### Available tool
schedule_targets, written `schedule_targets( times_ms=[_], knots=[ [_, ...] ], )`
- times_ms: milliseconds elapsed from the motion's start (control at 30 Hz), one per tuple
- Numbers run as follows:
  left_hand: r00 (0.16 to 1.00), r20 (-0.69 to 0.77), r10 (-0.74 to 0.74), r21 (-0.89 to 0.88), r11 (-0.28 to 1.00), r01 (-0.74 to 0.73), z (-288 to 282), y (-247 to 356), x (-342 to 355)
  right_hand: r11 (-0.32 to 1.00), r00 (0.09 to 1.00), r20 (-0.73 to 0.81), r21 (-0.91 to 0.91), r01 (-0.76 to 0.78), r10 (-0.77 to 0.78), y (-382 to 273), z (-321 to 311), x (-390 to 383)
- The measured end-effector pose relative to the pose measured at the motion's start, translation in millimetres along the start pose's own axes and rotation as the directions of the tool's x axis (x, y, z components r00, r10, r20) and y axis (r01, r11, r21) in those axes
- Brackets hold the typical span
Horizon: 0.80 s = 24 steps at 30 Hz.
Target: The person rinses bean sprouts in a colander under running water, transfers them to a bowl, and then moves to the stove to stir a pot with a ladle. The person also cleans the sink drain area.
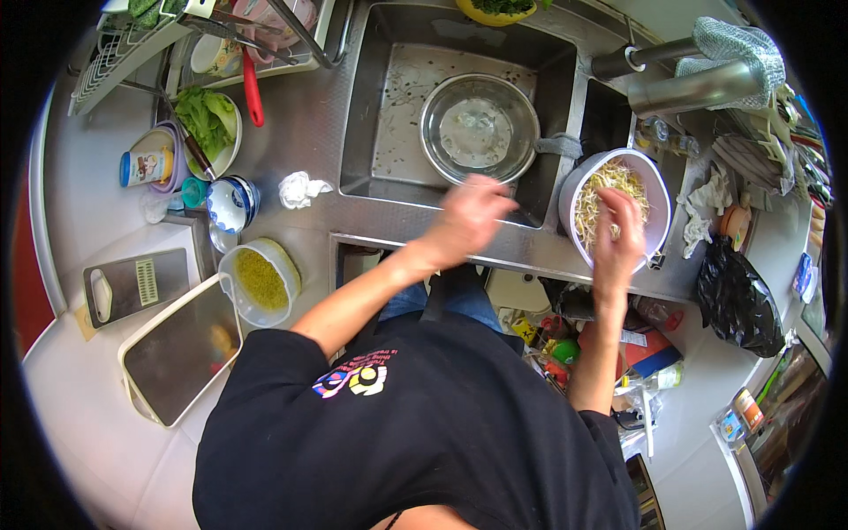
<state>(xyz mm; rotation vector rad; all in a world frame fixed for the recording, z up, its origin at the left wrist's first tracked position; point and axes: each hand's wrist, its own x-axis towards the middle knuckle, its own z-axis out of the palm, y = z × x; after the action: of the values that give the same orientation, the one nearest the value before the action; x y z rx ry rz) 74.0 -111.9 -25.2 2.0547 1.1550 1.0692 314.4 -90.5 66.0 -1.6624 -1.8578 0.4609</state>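
Note:
My right hand (621, 231) is over the near part of a pale lavender tub (662, 208), its fingers curled down at the bean sprouts (623, 179) inside. Whatever lies between those fingertips is too small to make out. To the left, my left hand (473, 221) hovers above the sink's front edge, close to the near rim of a steel bowl (527, 152). Its fingers are bent and smeared by motion, so their grip does not show. The bowl stands in the sink (397, 141) and seems to hold a little water.
Left of the sink are a crumpled white tissue (303, 190), stacked bowls (228, 205), leafy greens (203, 124) and a tub of greenish grains (262, 278). A black plastic bag (740, 296) hangs at the right. A yellow bowl (496, 12) of greens sits behind the sink.

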Motion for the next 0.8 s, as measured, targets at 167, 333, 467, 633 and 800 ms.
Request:
schedule_targets(
  times_ms=[167,333,467,633,800],
  knots=[
    [0.943,-0.086,-0.322,0.431,0.841,0.327,-75,-81,-78,0.923,0.925,0.366,0.310,-0.229,0.107,0,148,36],
    [0.944,-0.049,-0.326,0.552,0.779,0.298,-77,-103,-93,0.983,0.856,0.486,-0.137,-0.124,0.176,49,304,49],
    [0.938,-0.051,-0.343,0.569,0.762,0.309,-71,-104,-86,0.916,0.562,0.737,-0.387,-0.103,0.374,79,367,46],
    [0.934,-0.039,-0.355,0.556,0.769,0.315,-77,-105,-83,0.977,0.580,0.790,-0.206,-0.059,0.201,82,385,25],
    [0.928,-0.039,-0.372,0.556,0.763,0.329,-76,-102,-85,0.777,0.608,0.780,0.288,-0.560,0.150,64,341,21]
  ],
)
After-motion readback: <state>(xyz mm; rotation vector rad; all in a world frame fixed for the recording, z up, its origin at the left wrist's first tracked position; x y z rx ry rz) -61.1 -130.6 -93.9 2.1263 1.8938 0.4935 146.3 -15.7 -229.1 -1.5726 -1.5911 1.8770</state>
